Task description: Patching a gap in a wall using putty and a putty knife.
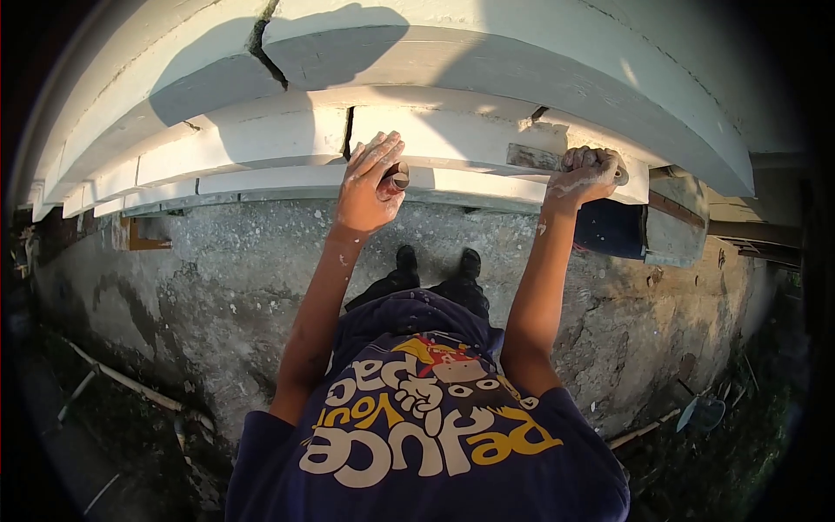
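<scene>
Up at the white-painted, stepped masonry ledge, two bare, white-smeared hands hold two tools: the left hand has its fingers close together and nearly straight, one dark, round-ended handle tucked at the thumb side, while the right hand clenches one scraper with a white-streaked rectangular blade, pointing left along the ledge! Beneath that right wrist, one dark-blue shape, too dim to call a container or tell its contents; below, two black shoes on mottled grey concrete.
</scene>
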A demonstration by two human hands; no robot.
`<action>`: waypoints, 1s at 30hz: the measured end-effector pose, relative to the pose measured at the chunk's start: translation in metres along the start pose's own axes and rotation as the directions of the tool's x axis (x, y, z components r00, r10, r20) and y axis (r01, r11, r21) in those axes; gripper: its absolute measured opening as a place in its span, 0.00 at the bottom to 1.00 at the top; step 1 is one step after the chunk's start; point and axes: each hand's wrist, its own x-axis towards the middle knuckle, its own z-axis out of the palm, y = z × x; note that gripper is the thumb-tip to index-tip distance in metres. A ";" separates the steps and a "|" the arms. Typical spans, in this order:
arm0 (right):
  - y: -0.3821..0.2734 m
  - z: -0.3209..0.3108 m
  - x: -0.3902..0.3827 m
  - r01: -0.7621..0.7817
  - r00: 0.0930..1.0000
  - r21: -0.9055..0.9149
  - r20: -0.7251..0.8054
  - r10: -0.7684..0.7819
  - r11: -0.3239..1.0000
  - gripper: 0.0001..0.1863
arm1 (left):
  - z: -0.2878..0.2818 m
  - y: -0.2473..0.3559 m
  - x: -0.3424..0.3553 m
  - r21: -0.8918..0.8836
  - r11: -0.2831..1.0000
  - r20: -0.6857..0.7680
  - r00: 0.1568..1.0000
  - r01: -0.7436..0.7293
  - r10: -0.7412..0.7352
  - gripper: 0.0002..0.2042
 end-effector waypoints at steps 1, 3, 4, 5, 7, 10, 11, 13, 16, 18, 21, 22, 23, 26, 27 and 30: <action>0.004 0.012 -0.025 0.022 0.998 0.055 0.050 -0.024 0.998 0.08 | 0.000 0.001 0.000 -0.002 1.000 0.003 1.000 0.009 -0.009 0.38; 0.014 0.016 -0.030 -0.022 0.989 0.029 0.149 0.017 0.999 0.07 | 0.000 -0.001 0.000 -0.009 1.000 0.008 1.000 0.011 -0.011 0.38; 0.014 0.016 -0.025 -0.040 0.988 0.022 0.152 0.037 0.999 0.07 | -0.001 -0.003 0.000 -0.019 1.000 0.010 1.000 -0.010 0.010 0.38; 0.011 0.015 -0.020 -0.041 0.987 0.022 0.154 0.037 0.999 0.07 | -0.002 -0.007 -0.001 -0.024 0.999 0.010 1.000 -0.027 0.027 0.37; 0.000 0.012 0.003 0.006 0.997 -0.008 0.082 -0.006 1.000 0.07 | -0.004 -0.006 0.000 -0.038 0.999 0.022 1.000 -0.008 0.009 0.36; -0.006 -0.004 0.029 0.031 0.998 -0.035 0.046 -0.030 0.999 0.10 | -0.008 0.000 0.003 -0.069 0.997 0.041 0.999 0.014 -0.011 0.34; -0.001 -0.002 0.016 -0.005 0.998 0.011 0.061 0.004 1.000 0.10 | -0.009 0.002 0.005 -0.086 0.996 0.048 0.999 0.015 -0.011 0.33; 0.025 0.002 -0.013 -0.050 0.995 0.087 0.093 0.042 0.995 0.11 | -0.010 0.006 0.011 -0.105 0.994 0.043 0.999 0.015 -0.011 0.32; 0.035 0.020 -0.046 -0.102 0.993 0.050 0.067 0.098 0.994 0.08 | -0.015 0.004 0.011 -0.187 0.981 0.061 0.997 0.057 -0.046 0.29; 0.034 0.017 -0.034 -0.116 0.988 0.053 0.106 0.110 0.992 0.09 | -0.022 -0.002 0.006 -0.245 0.966 0.077 0.994 0.089 -0.072 0.28; 0.033 -0.001 -0.004 -0.170 0.973 0.099 0.171 0.152 0.980 0.11 | -0.030 -0.019 -0.001 -0.150 0.988 -0.054 0.997 0.045 -0.053 0.27; 0.035 -0.007 -0.001 -0.247 0.955 0.154 0.206 0.213 0.957 0.10 | -0.029 -0.022 -0.001 -0.146 0.988 -0.058 0.997 0.047 -0.056 0.27; 0.042 0.001 -0.022 -0.189 0.968 0.161 0.198 0.156 0.969 0.09 | -0.029 -0.023 0.000 -0.115 0.992 -0.076 0.996 0.046 -0.055 0.27; 0.052 0.041 -0.088 -0.109 0.992 0.109 0.083 0.100 0.988 0.10 | -0.030 -0.031 0.006 -0.083 0.994 -0.123 0.989 0.075 -0.085 0.26; 0.051 0.040 -0.087 -0.120 0.988 0.086 0.110 0.110 0.989 0.11 | -0.031 -0.034 0.007 -0.106 0.985 -0.108 0.984 0.134 -0.145 0.26; 0.038 0.029 -0.067 -0.091 0.983 0.096 0.169 0.074 0.991 0.11 | -0.036 -0.039 0.002 -0.118 0.983 -0.122 0.980 0.144 -0.158 0.26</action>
